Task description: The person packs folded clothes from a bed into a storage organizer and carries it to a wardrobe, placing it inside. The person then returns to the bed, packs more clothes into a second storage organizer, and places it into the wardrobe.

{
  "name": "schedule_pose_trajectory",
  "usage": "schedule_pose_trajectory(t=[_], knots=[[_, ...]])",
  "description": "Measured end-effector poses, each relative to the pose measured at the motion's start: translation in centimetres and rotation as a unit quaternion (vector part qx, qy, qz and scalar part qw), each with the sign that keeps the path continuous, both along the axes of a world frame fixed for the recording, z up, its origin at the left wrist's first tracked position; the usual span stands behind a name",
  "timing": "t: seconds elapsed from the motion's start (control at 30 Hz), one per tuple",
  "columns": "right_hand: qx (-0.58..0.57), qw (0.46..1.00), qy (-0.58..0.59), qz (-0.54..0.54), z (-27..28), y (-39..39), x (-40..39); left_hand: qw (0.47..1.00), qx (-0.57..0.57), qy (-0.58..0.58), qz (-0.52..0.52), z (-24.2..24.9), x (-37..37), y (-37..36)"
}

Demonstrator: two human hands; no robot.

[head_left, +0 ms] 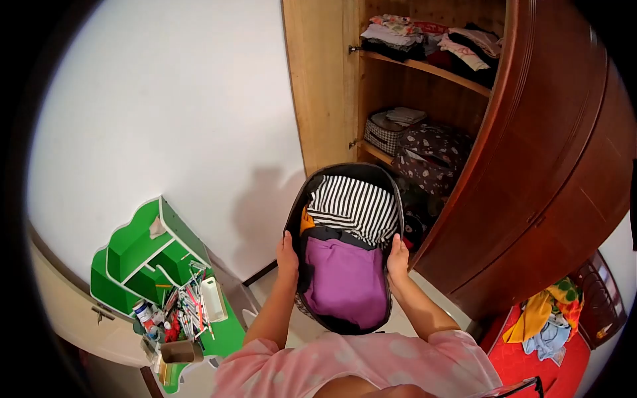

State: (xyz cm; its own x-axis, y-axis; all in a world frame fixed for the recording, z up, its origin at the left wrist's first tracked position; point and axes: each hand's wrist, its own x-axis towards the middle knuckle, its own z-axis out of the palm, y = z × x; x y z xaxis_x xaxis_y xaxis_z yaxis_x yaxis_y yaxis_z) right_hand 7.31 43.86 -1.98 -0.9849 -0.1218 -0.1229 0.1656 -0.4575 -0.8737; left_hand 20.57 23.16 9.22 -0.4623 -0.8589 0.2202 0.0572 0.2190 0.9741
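Observation:
An oval dark fabric box (300, 199) is held in front of my body, its top open. Inside lie a black-and-white striped cloth (355, 204) at the far end and a folded purple cloth (345, 277) at the near end. A bit of orange cloth (306, 220) shows at the left inner side, with dark cloth between. My left hand (286, 255) grips the left wall of the box, and my right hand (397, 257) grips the right wall. Both thumbs point up along the rim; the other fingers are mostly hidden.
Ahead stands an open wardrobe (424, 65) with folded clothes, a checkered box (383, 134) and a patterned bag (431, 154) on its shelves. A green desk (227, 331) with pens is at left. Clothes (547, 322) lie on a red mattress (564, 371) at right.

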Motion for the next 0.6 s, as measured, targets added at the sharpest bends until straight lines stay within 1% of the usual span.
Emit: schedule_pose_trajectory(t=[0.07,0.13,0.17,0.2,0.27,0.3,0.33,0.37,0.4,0.43,0.5,0.6], knots=[[0.001,0.999,0.021,-0.029,-0.8,-0.8,0.1,1.000,-0.018,0.003,-0.012,-1.4,-0.5,-1.7],[-0.005,0.997,0.032,-0.070,-0.4,-1.9,0.4,0.999,-0.031,-0.001,-0.043,-1.6,-1.4,-3.0],[0.031,0.996,0.043,-0.074,-0.9,-2.5,0.3,0.997,-0.037,-0.007,-0.061,-2.1,-1.8,-3.9],[0.021,0.996,0.041,-0.070,-1.1,-3.6,-0.1,0.996,-0.042,-0.017,-0.076,-1.9,-2.0,-4.9],[-0.001,0.997,0.042,-0.066,-1.8,-4.2,0.1,0.994,-0.045,0.021,-0.094,-1.4,-1.9,-4.1],[-0.031,0.995,0.043,-0.089,-2.4,-4.9,-0.1,0.993,-0.051,0.038,-0.102,-1.1,-2.1,-4.2],[-0.062,0.991,0.047,-0.110,-1.8,-5.3,0.4,0.990,-0.029,0.049,-0.129,-1.9,-3.0,-5.7],[-0.065,0.992,0.030,-0.106,-1.9,-5.3,0.4,0.986,-0.006,0.059,-0.154,-3.6,-4.1,-7.4],[-0.052,0.994,0.007,-0.095,-1.3,-4.4,1.1,0.983,0.033,0.063,-0.172,-3.3,-3.6,-6.9],[-0.049,0.994,0.012,-0.096,-1.0,-4.1,1.5,0.979,0.018,0.080,-0.185,-2.9,-3.2,-6.5],[-0.035,0.995,0.021,-0.095,-0.1,-3.1,2.6,0.980,0.002,0.083,-0.180,-1.7,-2.3,-5.7],[-0.016,0.991,0.038,-0.127,-2.0,-4.1,2.2,0.983,0.003,0.068,-0.170,-2.6,-2.9,-7.0]])
